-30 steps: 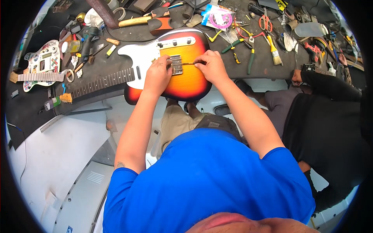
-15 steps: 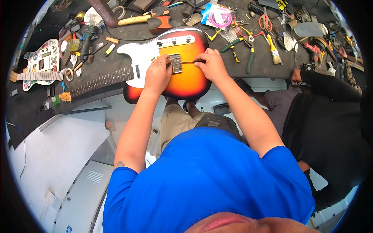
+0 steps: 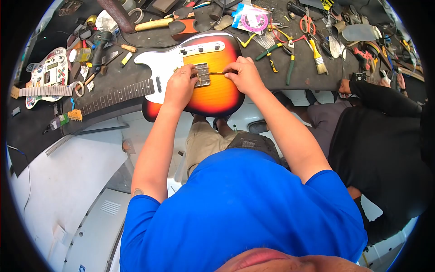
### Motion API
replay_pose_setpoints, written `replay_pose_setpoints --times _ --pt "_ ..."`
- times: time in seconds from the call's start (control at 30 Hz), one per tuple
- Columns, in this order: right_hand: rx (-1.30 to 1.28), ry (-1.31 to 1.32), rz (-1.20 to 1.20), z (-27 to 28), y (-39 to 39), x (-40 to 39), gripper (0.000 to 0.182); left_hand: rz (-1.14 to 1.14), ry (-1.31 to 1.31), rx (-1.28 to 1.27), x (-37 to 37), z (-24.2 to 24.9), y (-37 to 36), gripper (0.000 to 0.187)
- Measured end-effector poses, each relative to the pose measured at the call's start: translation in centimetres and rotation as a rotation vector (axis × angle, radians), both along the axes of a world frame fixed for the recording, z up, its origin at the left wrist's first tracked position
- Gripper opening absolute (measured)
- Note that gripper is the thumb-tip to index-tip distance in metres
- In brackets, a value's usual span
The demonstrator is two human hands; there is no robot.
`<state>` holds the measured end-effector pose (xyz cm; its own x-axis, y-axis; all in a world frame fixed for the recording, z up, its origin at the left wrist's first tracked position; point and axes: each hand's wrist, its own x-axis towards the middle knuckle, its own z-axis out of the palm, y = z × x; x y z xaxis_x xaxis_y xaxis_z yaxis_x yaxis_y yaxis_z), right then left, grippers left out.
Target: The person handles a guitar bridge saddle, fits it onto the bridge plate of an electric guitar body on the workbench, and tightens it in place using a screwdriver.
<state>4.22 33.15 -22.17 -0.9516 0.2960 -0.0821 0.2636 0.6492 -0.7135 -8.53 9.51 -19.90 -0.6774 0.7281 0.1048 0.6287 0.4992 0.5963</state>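
A sunburst electric guitar (image 3: 226,93) with a white pickguard lies flat on the bench, its neck pointing left. Between the fingers of my right hand (image 3: 244,76) is a thin screwdriver (image 3: 217,73), held level with its tip at the rear edge of the metal bridge (image 3: 203,78). My left hand (image 3: 182,84) rests over the pickguard side of the bridge, thumb and fingers pinched together at the saddles. Whatever those fingertips hold is hidden. The control plate (image 3: 204,48) with its knobs lies beyond both hands.
A stickered white guitar (image 3: 50,70) lies at the left. Pliers (image 3: 291,63), a brush (image 3: 318,58) and red-handled scissors (image 3: 308,26) lie right of the guitar. A hammer handle (image 3: 154,24) is behind it. At the right, another person's hand (image 3: 345,87) touches the bench edge.
The guitar and both hands appear slightly further left in view. My left fingers have shifted a little off the bridge, showing more of its saddles. The screwdriver stays at the bridge's rear.
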Motion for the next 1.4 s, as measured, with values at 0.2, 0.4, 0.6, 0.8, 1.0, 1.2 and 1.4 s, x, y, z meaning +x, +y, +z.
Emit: replay_pose_setpoints --times 0.2,0.4,0.6,0.8,1.0,1.2,1.4 --pt "-0.009 -0.009 -0.001 0.14 0.10 -0.05 0.015 -0.096 0.050 -0.016 -0.36 0.22 -0.05 0.042" --pt "0.004 0.036 0.002 -0.36 0.23 0.15 0.016 -0.095 0.015 -0.022 -0.14 0.25 -0.29 0.043" --pt "-0.005 0.036 0.001 -0.39 0.18 0.28 0.016 -0.049 0.004 -0.030 -0.12 0.08 0.03 0.041" --pt "-0.022 -0.002 0.015 -0.02 0.38 -0.03 0.017 -0.026 -0.019 -0.049 -0.23 0.60 0.09 0.041" --pt "-0.034 -0.022 0.012 0.04 0.36 -0.04 0.017 -0.022 -0.004 -0.040 -0.15 0.70 0.27 0.042" --pt "-0.034 -0.015 0.015 0.00 0.36 0.11 0.016 -0.022 0.010 -0.001 -0.23 0.45 0.21 0.042" --pt "-0.020 0.045 0.004 -0.36 0.24 0.25 0.017 -0.021 -0.004 0.020 -0.09 0.71 0.31 0.042"
